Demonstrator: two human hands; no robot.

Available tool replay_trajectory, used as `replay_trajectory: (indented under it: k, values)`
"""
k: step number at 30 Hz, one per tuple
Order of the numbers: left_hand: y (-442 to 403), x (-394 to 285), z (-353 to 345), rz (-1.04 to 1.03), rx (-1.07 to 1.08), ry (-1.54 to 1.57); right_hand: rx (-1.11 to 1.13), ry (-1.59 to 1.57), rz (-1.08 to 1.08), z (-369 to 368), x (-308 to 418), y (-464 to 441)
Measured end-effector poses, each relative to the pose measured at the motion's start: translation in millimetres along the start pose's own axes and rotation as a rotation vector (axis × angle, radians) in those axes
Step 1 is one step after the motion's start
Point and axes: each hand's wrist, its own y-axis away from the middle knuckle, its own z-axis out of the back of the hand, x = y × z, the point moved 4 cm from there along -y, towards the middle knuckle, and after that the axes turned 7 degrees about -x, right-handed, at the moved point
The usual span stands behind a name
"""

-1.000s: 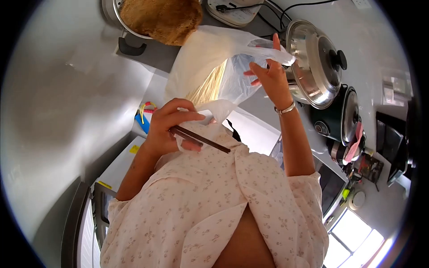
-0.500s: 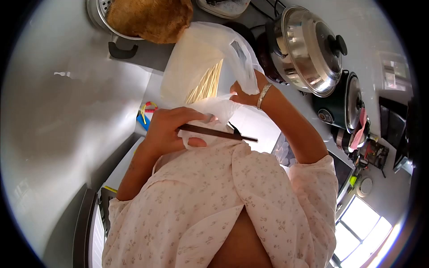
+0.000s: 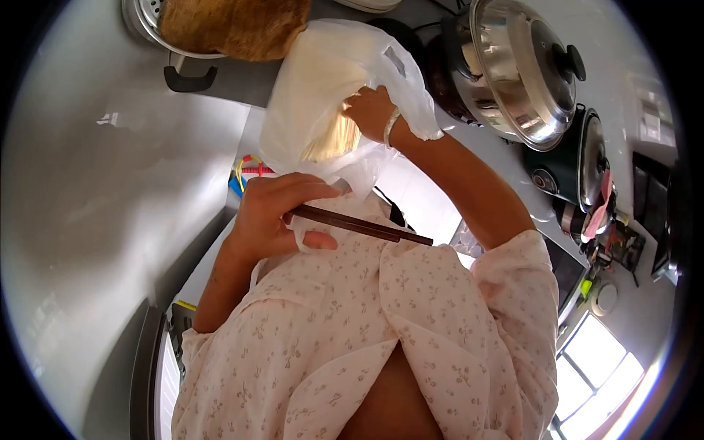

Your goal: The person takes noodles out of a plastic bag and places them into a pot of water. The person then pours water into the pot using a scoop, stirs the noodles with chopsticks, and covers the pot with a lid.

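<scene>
A white plastic bag (image 3: 293, 110) hangs open in front of me, with thin pale noodle-like sticks (image 3: 334, 141) inside. My left hand (image 3: 279, 216) is closed round a pair of dark brown chopsticks (image 3: 359, 224) and the near edge of the bag. The chopsticks point to the right across my shirt. Inside the bag's mouth, my right hand (image 3: 372, 112) is at the upper end of the sticks, its fingers bent. Its fingertips are partly hidden, so I cannot tell whether it grips any. A bag handle lies over my right wrist by the bracelet.
A brown round item (image 3: 235, 28) rests on a steel strainer pot (image 3: 151, 20) at the upper left. To the right stand a lidded steel pot (image 3: 517, 73) and a dark green cooker (image 3: 568, 165). A blue object with a red and yellow cord (image 3: 251, 169) is beyond my left hand.
My right hand has moved from the bag's far handle down and left into its opening, to the sticks. My left hand still holds the chopsticks, which have shifted slightly right.
</scene>
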Motion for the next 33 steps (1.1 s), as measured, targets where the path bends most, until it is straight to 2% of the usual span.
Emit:
replay_trajectory:
  k: [1,4,5,8,10,12,14,16,19,20,21,23,25,27,29,31,33]
  values:
    - [1,0,2,0.035,0.0,-0.014,0.038,0.002,-0.018,-2,-2,0]
    - [1,-3,8,0.081,0.004,-0.048,0.336,0.241,-0.192,-8,-14,2]
    - [0,-4,10,0.09,0.003,-0.072,0.117,-0.081,-0.211,4,-13,-3]
    - [-3,-7,17,0.159,-0.007,-0.128,-0.039,0.334,0.099,72,36,-42]
    - [-5,-6,22,0.087,-0.02,-0.16,0.212,0.47,-0.026,79,32,-50]
    - [-8,-8,25,0.021,-0.035,-0.192,0.337,0.533,-0.088,72,13,-45]
    - [-10,-13,29,-0.038,-0.091,-0.203,0.311,0.581,-0.077,61,-10,-47]
    - [-11,-14,31,-0.046,-0.093,-0.211,0.346,0.632,-0.068,67,-2,-57]
    - [-9,-12,32,-0.063,-0.121,-0.223,-0.073,0.157,0.024,89,21,-70]
    - [-9,-12,32,-0.074,-0.149,-0.228,-0.074,0.157,0.024,79,3,-63]
    - [-9,-12,32,-0.074,-0.148,-0.227,0.0,-0.405,-0.154,54,-34,-50]
    - [-10,-12,33,-0.065,-0.158,-0.175,0.075,-0.966,-0.329,21,-57,-32]
    - [-12,-14,31,-0.049,-0.141,-0.173,-0.081,-0.186,-0.098,5,-49,-37]
    - [-13,-15,29,-0.032,-0.125,-0.173,-0.155,0.205,0.021,3,-39,-42]
    - [-13,-13,27,-0.028,-0.118,-0.15,-0.144,-0.314,-0.214,18,-19,-49]
    - [-14,-15,28,-0.026,-0.113,-0.157,-0.133,-0.577,-0.335,22,-7,-56]
    - [-15,-14,27,-0.027,-0.101,-0.157,0.047,-0.434,-0.476,19,-2,-60]
